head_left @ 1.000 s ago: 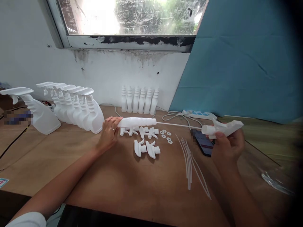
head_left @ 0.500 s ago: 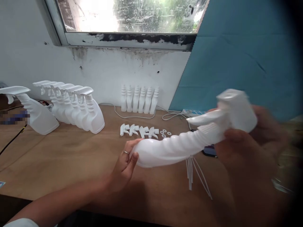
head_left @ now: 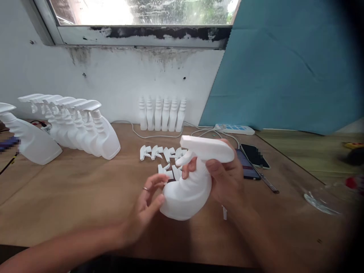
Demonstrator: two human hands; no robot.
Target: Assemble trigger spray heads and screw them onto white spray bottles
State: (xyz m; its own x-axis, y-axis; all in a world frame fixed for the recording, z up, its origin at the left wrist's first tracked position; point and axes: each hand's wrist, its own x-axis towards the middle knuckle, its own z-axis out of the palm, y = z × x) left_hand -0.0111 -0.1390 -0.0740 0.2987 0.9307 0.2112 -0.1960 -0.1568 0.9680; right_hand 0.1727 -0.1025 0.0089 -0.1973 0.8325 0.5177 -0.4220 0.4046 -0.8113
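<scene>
A white spray bottle (head_left: 184,197) hangs above the table, tilted, its base toward my left side and its trigger head (head_left: 209,149) on top. My right hand (head_left: 224,176) is wrapped round its neck just under the head, with fingertips showing behind the trigger. At the base, my left hand (head_left: 150,195), wearing a ring, has its curled fingers and thumb against the bottle's edge. Beyond the bottle lie several loose white trigger heads (head_left: 156,152) on the table, some partly hidden by it. A bit of white tubing (head_left: 224,213) shows below my right hand.
Several spray bottles with heads (head_left: 106,138) stand in a row at left, one more (head_left: 40,146) nearer. Headless bottles (head_left: 165,115) line the wall. Right of my hands are a power strip (head_left: 234,129), two phones (head_left: 254,155) and a clear container (head_left: 327,197).
The spray bottle has come toward the middle and turned, its head now facing left. My right hand has moved left with it. More trigger heads and both phones have come into sight.
</scene>
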